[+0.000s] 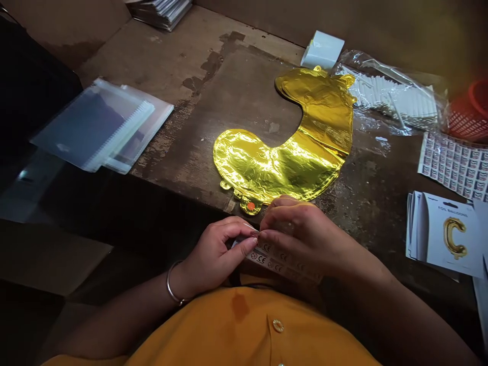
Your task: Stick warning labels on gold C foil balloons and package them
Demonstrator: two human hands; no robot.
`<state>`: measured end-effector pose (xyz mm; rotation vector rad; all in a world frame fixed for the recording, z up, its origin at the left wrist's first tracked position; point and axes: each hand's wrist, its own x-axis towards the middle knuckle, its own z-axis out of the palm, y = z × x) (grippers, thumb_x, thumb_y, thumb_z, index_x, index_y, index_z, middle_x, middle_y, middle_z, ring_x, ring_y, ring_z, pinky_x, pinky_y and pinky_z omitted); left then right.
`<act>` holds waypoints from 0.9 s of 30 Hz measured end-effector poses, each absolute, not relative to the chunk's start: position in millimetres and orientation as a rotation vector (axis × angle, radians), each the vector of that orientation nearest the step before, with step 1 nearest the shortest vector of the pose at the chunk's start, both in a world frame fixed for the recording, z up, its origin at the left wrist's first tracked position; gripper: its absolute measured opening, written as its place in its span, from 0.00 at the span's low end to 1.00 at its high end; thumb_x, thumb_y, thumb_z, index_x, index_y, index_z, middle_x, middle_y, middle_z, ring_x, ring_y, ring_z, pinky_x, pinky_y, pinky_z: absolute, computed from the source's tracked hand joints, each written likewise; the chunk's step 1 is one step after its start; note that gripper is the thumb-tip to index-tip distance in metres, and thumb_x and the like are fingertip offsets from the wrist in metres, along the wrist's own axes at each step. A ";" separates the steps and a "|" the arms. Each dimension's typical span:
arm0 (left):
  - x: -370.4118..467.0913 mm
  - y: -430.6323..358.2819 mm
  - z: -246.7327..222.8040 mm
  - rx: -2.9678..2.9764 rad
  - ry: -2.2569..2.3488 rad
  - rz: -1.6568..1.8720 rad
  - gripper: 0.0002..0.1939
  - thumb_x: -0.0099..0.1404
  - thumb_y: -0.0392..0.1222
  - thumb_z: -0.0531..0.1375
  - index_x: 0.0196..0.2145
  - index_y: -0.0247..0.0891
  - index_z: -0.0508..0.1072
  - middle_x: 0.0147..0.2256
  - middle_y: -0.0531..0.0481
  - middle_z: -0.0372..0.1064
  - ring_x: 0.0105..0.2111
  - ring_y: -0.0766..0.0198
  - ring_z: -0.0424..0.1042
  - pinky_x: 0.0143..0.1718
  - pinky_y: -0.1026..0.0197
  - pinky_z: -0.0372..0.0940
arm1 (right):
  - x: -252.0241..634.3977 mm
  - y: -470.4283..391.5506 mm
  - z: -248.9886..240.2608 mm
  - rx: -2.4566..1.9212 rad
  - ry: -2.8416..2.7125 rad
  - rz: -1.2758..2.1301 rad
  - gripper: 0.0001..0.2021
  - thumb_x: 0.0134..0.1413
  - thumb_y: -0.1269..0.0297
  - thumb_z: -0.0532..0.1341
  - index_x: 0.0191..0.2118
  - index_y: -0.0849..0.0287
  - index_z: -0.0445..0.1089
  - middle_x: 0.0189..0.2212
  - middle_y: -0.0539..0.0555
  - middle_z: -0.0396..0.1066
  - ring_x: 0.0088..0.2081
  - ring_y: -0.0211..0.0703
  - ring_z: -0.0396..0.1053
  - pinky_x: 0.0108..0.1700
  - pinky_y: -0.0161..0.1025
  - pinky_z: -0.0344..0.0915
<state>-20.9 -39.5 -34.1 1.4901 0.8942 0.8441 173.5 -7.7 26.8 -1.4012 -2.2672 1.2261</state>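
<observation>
Close to my body, below the table edge, a strip of stickers printed with CE marks is held between my hands. My left hand pinches the strip's left end between thumb and fingers. Fingertips of my right hand are closed at the same corner, touching the left fingertips; whether a sticker is between them is too small to tell. Just beyond, a flat gold foil balloon shaped like a C lies on the table, its small tabs and an orange dot facing me.
Clear plastic sleeves lie at the left table edge. At the right are printed balloon cards, a sticker sheet, a bag of white sticks and a red basket. A paper stack and a folded white card sit behind.
</observation>
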 end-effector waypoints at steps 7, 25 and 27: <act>-30.1 -39.9 -44.0 1.609 1.058 0.790 0.17 0.65 0.37 0.60 0.51 0.40 0.72 0.38 0.50 0.76 0.37 0.65 0.75 0.41 0.64 0.69 | 180.1 -6.4 25.3 -1.411 -2.128 0.830 0.05 0.57 0.67 0.61 0.31 0.57 0.73 0.31 0.53 0.70 0.36 0.42 0.67 0.37 0.38 0.63; -37.3 -7.4 -44.6 2.574 0.843 0.674 0.06 0.66 0.32 0.57 0.32 0.36 0.72 0.50 0.48 0.74 0.57 0.56 0.66 0.66 0.46 0.42 | 176.0 28.7 -14.0 -1.546 -2.130 0.839 0.06 0.57 0.70 0.60 0.29 0.58 0.72 0.30 0.52 0.70 0.38 0.43 0.65 0.40 0.40 0.61; -37.4 -8.0 -49.3 2.584 0.835 0.663 0.05 0.66 0.31 0.56 0.33 0.35 0.72 0.50 0.48 0.74 0.57 0.57 0.67 0.67 0.47 0.40 | 174.9 30.5 -16.0 -1.554 -2.148 0.838 0.06 0.56 0.70 0.60 0.29 0.58 0.72 0.29 0.53 0.71 0.37 0.43 0.65 0.40 0.40 0.61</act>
